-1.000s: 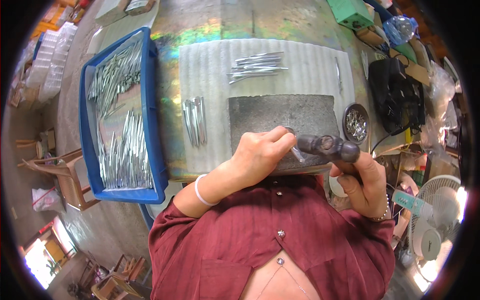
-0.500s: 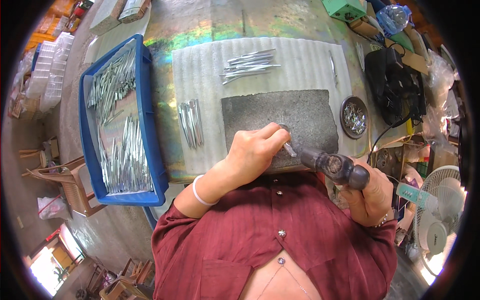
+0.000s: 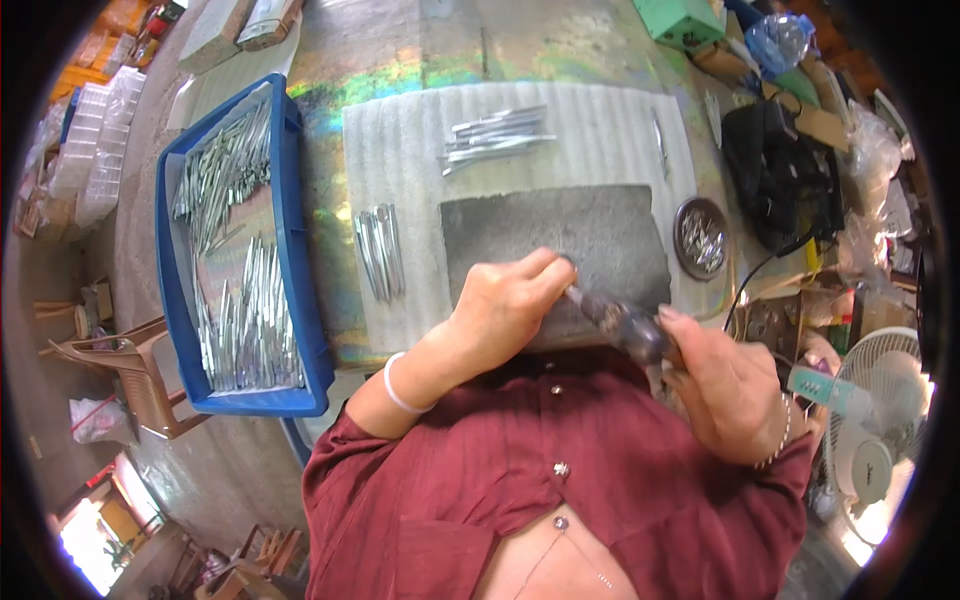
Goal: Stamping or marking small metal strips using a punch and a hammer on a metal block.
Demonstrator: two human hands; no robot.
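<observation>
My left hand (image 3: 510, 300) is closed in a pinch over the near part of a dark grey slab (image 3: 560, 220). It grips a thin metal strip, seen at its end in the earlier frame; now its short end is mostly covered by the hammer. My right hand (image 3: 730, 390) is wrapped round the hammer (image 3: 635, 330), whose blurred dark head is against or just over the strip's end beside my left fingers. Beyond the slab lies a pile of silvery metal strips (image 3: 497, 137); a second row of strips (image 3: 379, 253) is to its left.
White foam sheeting (image 3: 420, 130) lies under the slab. At left stands a blue tray (image 3: 318, 380) of many metal strips. To the right are a round dish (image 3: 682, 255) of small metal bits, a lone strip (image 3: 661, 145), a black bag-like item (image 3: 780, 170) and a fan (image 3: 880, 400).
The hammer head has swung down and left to the strip's end, and my right hand has turned with it. My left hand keeps its pinch in nearly the same place.
</observation>
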